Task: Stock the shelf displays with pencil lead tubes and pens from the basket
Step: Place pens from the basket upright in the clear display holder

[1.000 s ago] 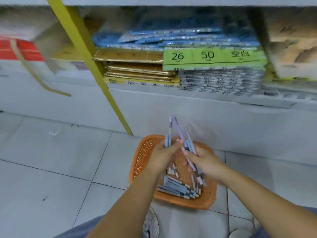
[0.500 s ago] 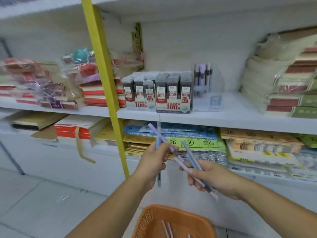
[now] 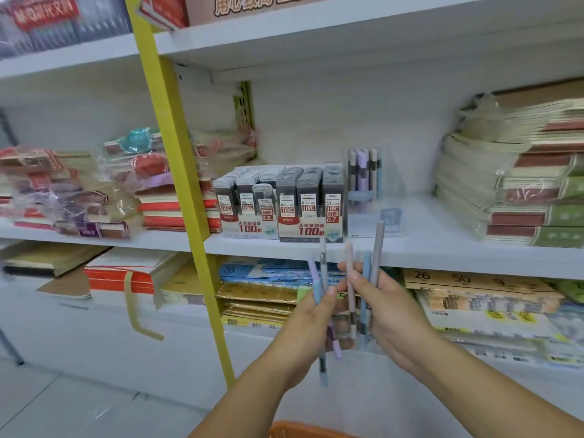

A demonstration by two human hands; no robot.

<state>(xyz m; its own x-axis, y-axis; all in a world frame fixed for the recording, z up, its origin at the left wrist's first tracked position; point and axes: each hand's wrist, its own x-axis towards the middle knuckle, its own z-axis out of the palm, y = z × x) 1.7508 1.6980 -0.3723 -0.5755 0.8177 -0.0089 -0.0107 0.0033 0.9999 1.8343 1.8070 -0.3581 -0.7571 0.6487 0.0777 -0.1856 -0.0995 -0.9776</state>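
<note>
Both hands were raised in front of the middle shelf (image 3: 442,251), close together but apart. The left hand (image 3: 308,320) was curled around the left bunch of pens (image 3: 323,263), purple, blue and grey, which crossed one another and stuck out above and below the fist. The right hand (image 3: 390,311) pinched the right bunch of pens (image 3: 377,248), pink, blue and grey, held nearly upright with their tips reaching the shelf edge. On the shelf just behind them stood the pencil lead tubes (image 3: 281,197), packed in rows in two display boxes, and just right of these a clear pen display (image 3: 366,181) with a few pens standing in it. A yellow upright (image 3: 177,172) slanted down past the boxes on the left, and stacked notebooks (image 3: 521,184) filled the right end. The orange basket (image 3: 303,432) showed only its rim at the bottom edge, below the forearms.
</note>
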